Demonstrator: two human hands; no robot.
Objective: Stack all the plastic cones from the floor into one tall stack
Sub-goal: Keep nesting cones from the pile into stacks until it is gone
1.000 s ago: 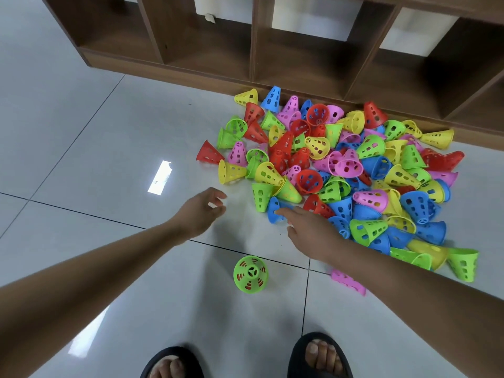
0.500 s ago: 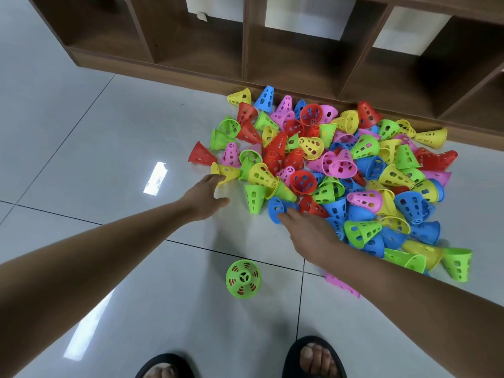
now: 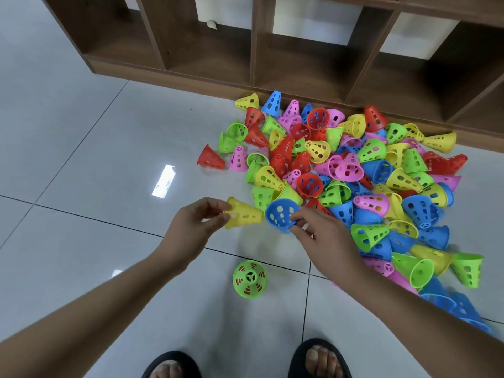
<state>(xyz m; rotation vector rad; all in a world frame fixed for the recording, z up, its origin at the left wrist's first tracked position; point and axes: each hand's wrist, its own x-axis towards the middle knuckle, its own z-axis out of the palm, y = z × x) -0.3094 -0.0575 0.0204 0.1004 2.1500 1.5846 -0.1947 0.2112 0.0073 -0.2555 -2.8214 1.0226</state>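
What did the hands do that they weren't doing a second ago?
Both hands were empty and reaching. Now the left hand grips a yellow cone and the right hand pinches a blue cone, both pulled from the near edge of the pile. The lone green cone stayed put.

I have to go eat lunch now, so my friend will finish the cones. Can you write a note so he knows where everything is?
Left hand pinches a yellow cone; right hand holds a blue cone beside it.
A green cone stands alone on the floor.
The rest lie in a pile by the wooden shelf.
Done: no tall stack yet. Left: nearly every cone.
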